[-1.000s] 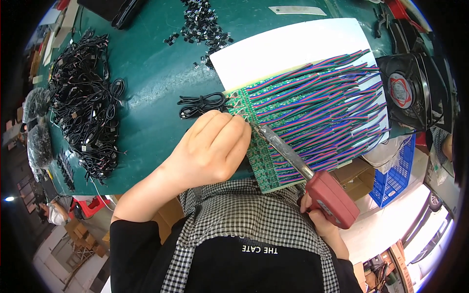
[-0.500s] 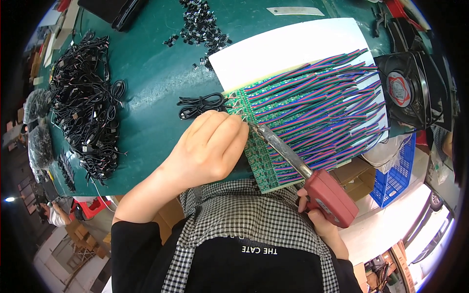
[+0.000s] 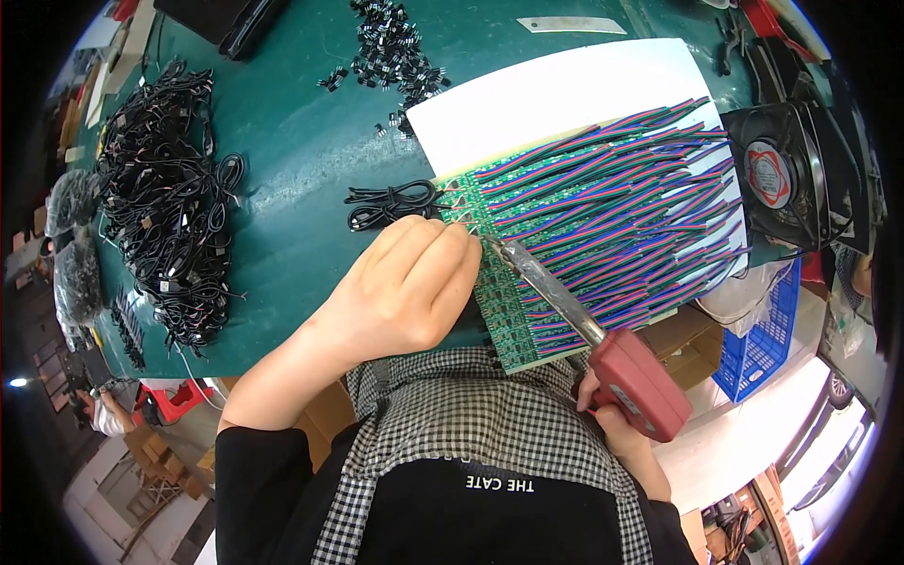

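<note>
A red-handled soldering iron [image 3: 633, 377] is gripped in my right hand [image 3: 617, 424], whose fingers are mostly hidden behind the handle. Its metal barrel slants up and left, with the tip at the left edge of the green circuit boards [image 3: 499, 292], right beside my left fingertips. My left hand [image 3: 405, 282] is closed in a pinch at that edge; what it holds is hidden under the fingers. Thin wire ends show on the board near those fingertips. Just beyond the hand lies a bundled black cable [image 3: 391, 202]. Striped multicoloured wires [image 3: 612, 202] run rightward from the boards.
Under the boards is a white sheet [image 3: 565, 89]. A heap of black cables [image 3: 165, 207] lies at the left, small black connectors [image 3: 391, 56] at the back. A fan [image 3: 777, 174] stands at the right. Below the table edge sits a blue crate [image 3: 761, 344].
</note>
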Motion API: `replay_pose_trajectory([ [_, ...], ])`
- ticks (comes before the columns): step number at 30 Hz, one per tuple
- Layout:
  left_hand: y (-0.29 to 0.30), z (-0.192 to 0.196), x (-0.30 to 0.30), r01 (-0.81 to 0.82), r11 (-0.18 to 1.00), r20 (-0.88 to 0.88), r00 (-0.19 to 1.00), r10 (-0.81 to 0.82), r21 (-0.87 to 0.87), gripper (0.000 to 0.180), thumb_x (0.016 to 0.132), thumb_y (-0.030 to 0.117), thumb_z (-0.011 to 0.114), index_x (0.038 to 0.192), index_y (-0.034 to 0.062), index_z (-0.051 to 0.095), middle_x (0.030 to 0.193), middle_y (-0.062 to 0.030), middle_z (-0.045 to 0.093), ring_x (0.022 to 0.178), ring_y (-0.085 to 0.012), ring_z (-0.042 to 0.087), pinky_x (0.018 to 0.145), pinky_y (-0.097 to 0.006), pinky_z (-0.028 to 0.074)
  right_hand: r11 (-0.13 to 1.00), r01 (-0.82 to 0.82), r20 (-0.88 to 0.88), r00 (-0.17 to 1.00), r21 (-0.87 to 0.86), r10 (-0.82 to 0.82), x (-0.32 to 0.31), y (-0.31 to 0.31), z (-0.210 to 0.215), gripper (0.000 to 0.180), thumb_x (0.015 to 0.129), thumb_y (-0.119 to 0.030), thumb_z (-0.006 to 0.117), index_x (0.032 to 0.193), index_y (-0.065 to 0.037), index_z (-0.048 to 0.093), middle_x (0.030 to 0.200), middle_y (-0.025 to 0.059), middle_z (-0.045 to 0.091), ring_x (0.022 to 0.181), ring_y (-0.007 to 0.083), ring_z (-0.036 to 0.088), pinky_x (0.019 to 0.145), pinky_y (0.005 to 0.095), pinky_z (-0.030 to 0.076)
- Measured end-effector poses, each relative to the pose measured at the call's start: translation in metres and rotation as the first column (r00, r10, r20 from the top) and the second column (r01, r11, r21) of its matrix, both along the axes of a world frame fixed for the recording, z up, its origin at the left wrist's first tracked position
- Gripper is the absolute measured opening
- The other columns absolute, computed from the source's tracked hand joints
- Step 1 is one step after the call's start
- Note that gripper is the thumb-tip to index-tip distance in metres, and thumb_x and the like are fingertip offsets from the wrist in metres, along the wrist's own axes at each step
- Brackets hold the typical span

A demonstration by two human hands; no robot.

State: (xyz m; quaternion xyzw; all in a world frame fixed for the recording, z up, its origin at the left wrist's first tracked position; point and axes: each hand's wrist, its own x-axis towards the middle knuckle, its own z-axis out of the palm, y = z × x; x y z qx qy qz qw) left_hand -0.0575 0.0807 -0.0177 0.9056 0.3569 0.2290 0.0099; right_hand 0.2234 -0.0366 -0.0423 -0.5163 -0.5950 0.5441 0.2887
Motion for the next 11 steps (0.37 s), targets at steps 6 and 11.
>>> replay_pose_trajectory([
  [6, 0.001, 0.000, 0.000, 0.000, 1.000, -0.012, 1.000, 0.000, 0.006, 0.028, 0.057, 0.001, 0.061, 0.084, -0.0081, 0.060, 0.083, -0.0127, 0.055, 0.071, -0.0234, 0.056, 0.060, -0.032, 0.049, 0.998, 0.049, -0.050, 0.997, -0.025, -0.050, -0.006, 0.000, 0.001, 0.065, 0.060, -0.003, 0.071, 0.120, 0.005, 0.048, 0.084, 0.0093, 0.065, 0.063, 0.0149, 0.063, 0.058, 0.0244, 0.049],
  [11, 0.000, 0.001, 0.001, -0.005, 1.000, -0.004, 1.000, 0.005, 0.001, 0.028, 0.058, 0.000, 0.061, 0.084, -0.0078, 0.061, 0.083, -0.0129, 0.055, 0.072, -0.0237, 0.056, 0.061, -0.032, 0.049, 0.993, 0.057, -0.152, 0.986, -0.105, -0.073, -0.002, 0.005, 0.007, 0.072, 0.063, -0.005, 0.071, 0.127, 0.006, 0.040, 0.088, 0.0110, 0.065, 0.064, 0.0165, 0.063, 0.059, 0.0241, 0.049],
])
